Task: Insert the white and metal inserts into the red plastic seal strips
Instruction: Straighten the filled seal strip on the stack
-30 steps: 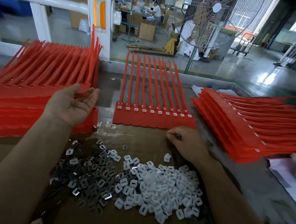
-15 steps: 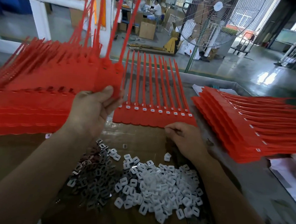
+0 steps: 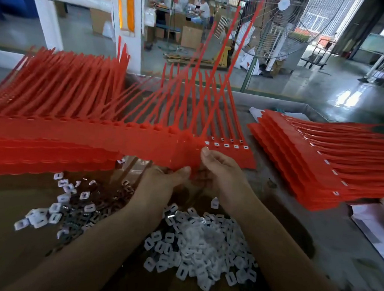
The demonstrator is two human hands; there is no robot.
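Note:
A fresh red seal strip sheet (image 3: 163,145) hangs over the table's middle, blurred, its tails fanning upward. My left hand (image 3: 161,181) grips its lower edge from below. My right hand (image 3: 221,170) pinches its right end with thumb on top. Behind it lies a filled sheet (image 3: 234,148) with white inserts showing in its heads. White inserts (image 3: 197,248) are heaped in front of my arms. Dark metal inserts (image 3: 91,208) are spread to their left, mixed with a few white ones.
A tall stack of red sheets (image 3: 46,130) fills the left side. Another stack (image 3: 317,163) with inserts fitted lies at the right. Brown cardboard (image 3: 2,245) covers the near table. A standing fan (image 3: 274,26) and a white post are beyond the far edge.
My left hand has carried a red sheet from the left stack to the middle, over the filled sheet. My right hand has risen from the table and taken hold of the sheet's right end.

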